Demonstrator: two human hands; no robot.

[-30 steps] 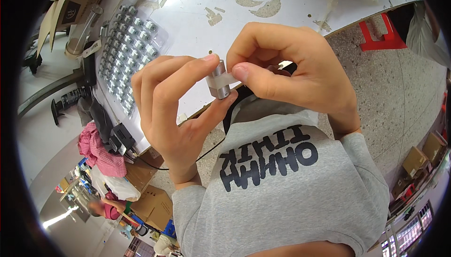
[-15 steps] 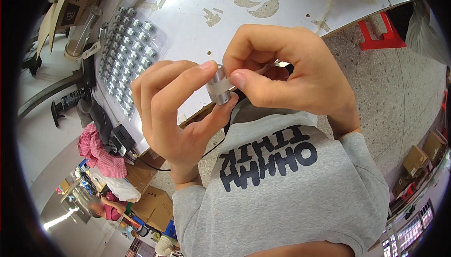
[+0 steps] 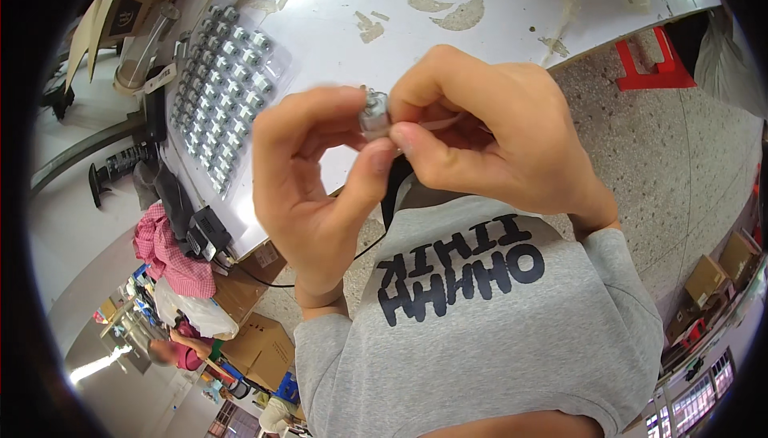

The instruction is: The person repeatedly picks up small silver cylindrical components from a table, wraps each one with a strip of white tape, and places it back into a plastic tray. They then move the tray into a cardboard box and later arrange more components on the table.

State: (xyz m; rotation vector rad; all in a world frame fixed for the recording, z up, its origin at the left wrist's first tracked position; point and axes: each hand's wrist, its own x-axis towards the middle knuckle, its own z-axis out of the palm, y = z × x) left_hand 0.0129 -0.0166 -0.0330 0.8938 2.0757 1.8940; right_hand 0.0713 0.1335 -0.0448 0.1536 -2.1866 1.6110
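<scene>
You wear a light grey sweatshirt (image 3: 496,334) with long sleeves that end at your wrists, and bold black block lettering runs across its chest. Your left hand (image 3: 316,190) and right hand (image 3: 496,142) are bare: no gloves, rings or watch.

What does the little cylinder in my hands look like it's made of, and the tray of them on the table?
Small cylinder: apparently bare metal, silvery grey with a dull shine, pinched by left hand and right hand. Tray: probably thin clear moulded plastic; the white table shows through its glossy rim.
</scene>
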